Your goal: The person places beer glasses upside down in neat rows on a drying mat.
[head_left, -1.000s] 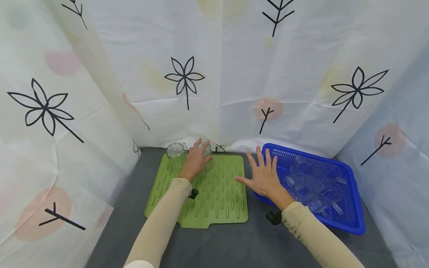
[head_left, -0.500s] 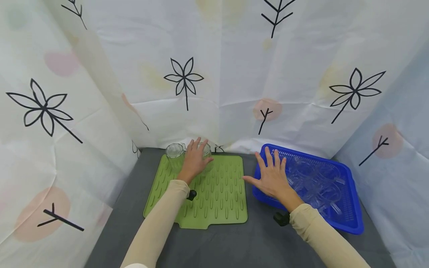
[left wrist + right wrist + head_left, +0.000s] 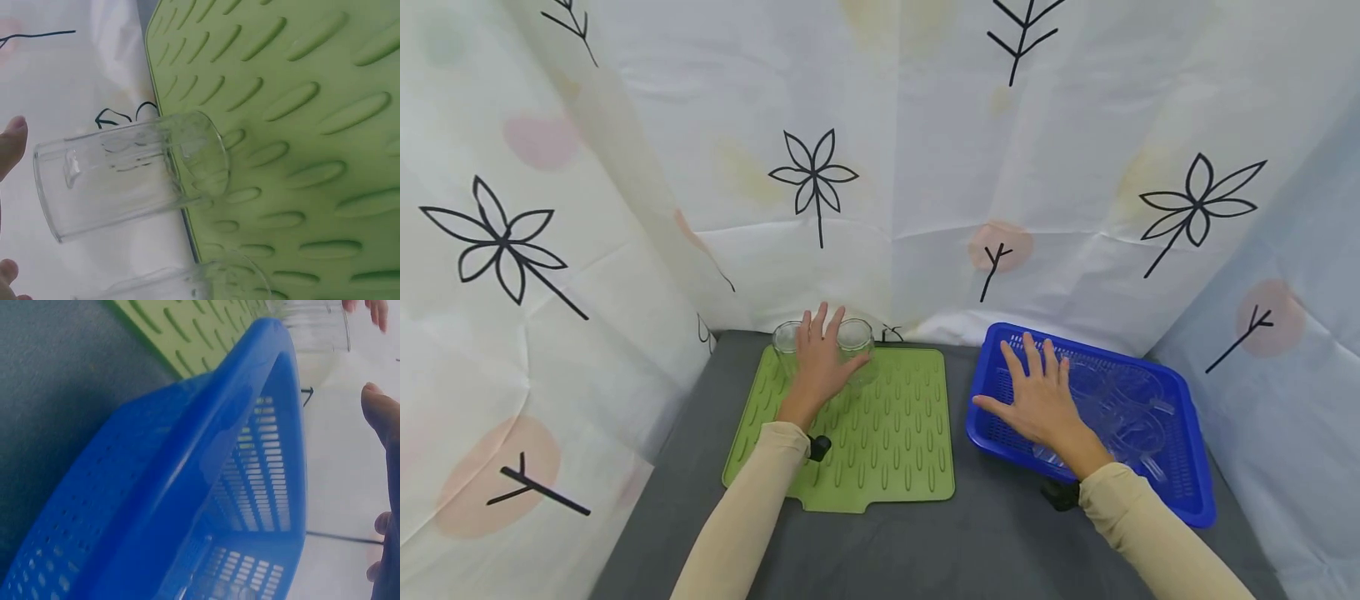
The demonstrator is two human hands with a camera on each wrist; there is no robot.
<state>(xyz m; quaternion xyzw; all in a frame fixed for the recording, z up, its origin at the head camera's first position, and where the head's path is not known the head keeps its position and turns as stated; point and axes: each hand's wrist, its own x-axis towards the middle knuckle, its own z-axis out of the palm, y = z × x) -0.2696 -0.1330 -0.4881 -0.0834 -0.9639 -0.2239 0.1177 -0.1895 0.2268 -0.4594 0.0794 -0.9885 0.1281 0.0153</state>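
Two clear glass mugs stand side by side at the back of the green ridged mat (image 3: 887, 433). My left hand (image 3: 820, 362) hovers with spread fingers in front of them, partly covering the left mug (image 3: 786, 337). The right mug (image 3: 855, 335) shows beside the thumb. In the left wrist view, a gap separates the thumb (image 3: 12, 145) from the nearer mug (image 3: 131, 178). Over the near left part of the blue basket (image 3: 1198, 467) is my right hand (image 3: 1041, 402), fingers spread, holding nothing. Several clear mugs (image 3: 1138, 429) lie in the basket, some hidden by that hand.
A dark grey table (image 3: 925, 550) bears the mat and the basket, with a narrow strip of tabletop between them. White patterned curtains (image 3: 917, 167) enclose the back and both sides. The basket's raised rim (image 3: 181, 462) stands above the table.
My left hand has drawn away from the right mug, leftward, uncovering it. My right hand has moved right, from beside the basket to above it. The mugs on the mat have not moved.
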